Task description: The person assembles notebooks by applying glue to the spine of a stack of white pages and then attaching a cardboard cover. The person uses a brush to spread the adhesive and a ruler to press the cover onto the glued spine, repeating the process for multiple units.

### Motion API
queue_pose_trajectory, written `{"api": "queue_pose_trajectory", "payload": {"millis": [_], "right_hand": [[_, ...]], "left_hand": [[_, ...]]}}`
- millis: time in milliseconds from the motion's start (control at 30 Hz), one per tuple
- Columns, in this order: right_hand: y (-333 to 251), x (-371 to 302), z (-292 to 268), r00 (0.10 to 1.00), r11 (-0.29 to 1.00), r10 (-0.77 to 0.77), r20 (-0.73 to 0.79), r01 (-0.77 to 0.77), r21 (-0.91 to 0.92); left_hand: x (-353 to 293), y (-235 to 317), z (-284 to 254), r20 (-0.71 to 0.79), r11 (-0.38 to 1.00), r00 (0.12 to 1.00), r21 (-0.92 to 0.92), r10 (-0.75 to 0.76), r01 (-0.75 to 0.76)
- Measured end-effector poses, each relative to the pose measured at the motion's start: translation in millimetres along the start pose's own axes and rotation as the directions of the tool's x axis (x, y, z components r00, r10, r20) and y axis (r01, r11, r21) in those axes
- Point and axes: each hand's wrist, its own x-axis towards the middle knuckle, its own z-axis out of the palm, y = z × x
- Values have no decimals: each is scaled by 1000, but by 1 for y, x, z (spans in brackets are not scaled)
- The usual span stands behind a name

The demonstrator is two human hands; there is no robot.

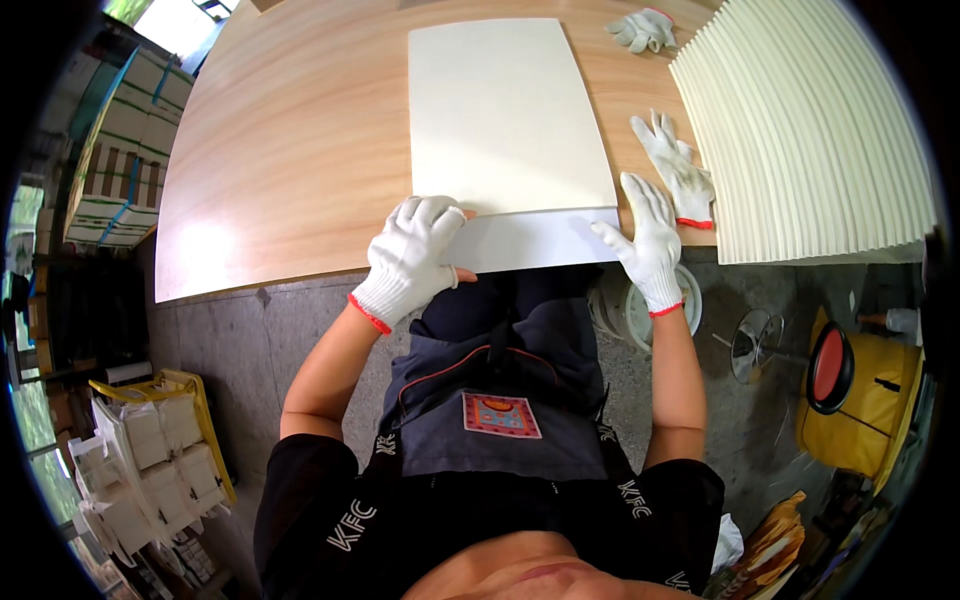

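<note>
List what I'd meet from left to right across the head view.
Strapped stack → gloved left hand → cream sheet → gloved right hand → tall cream stack.

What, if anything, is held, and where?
The left hand is on the left end of the white strip, grip or press unclear; the right hand lies open, thumb over the right end.

The tabletop (290, 160) looks glossy wood, the cream sheet (505, 115) matt card, the gloves (410, 255) knitted cloth.
</note>
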Motion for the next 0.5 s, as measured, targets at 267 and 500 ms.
{"api": "queue_pose_trajectory", "payload": {"millis": [267,500], "right_hand": [[9,8,-14,996,926,80,38,-89,368],[-4,-1,-8,999,999,-1,48,3,-46]], "left_hand": [[-2,-1,-8,-10,999,999,10,35,-34],[-30,-58,34,-352,989,932,82,-86,122]]}}
